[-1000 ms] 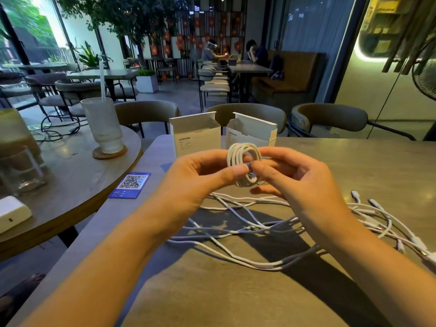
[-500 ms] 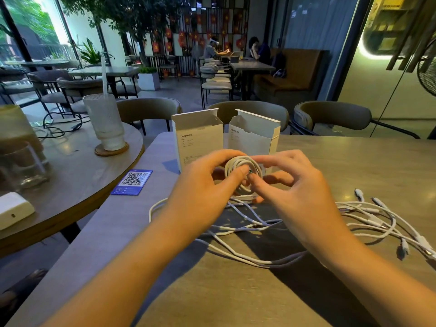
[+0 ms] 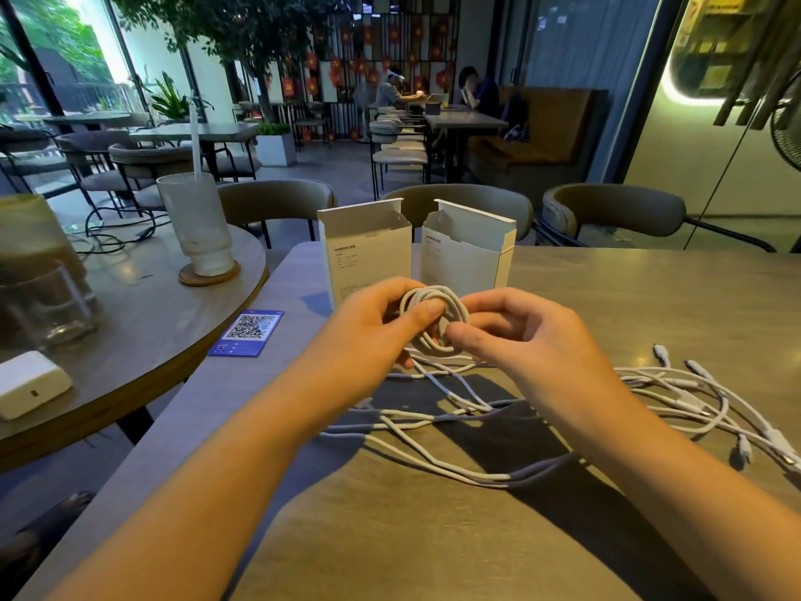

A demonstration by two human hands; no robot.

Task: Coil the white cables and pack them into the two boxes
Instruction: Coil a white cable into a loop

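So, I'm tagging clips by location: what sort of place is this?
Probably a café: rows of grey tables with padded chairs, a ribbed glass with a straw on a coaster, and a blue QR-code card.

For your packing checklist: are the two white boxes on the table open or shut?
Open. Both the left box and the right box stand upright with top flaps raised; whether anything is inside cannot be told.
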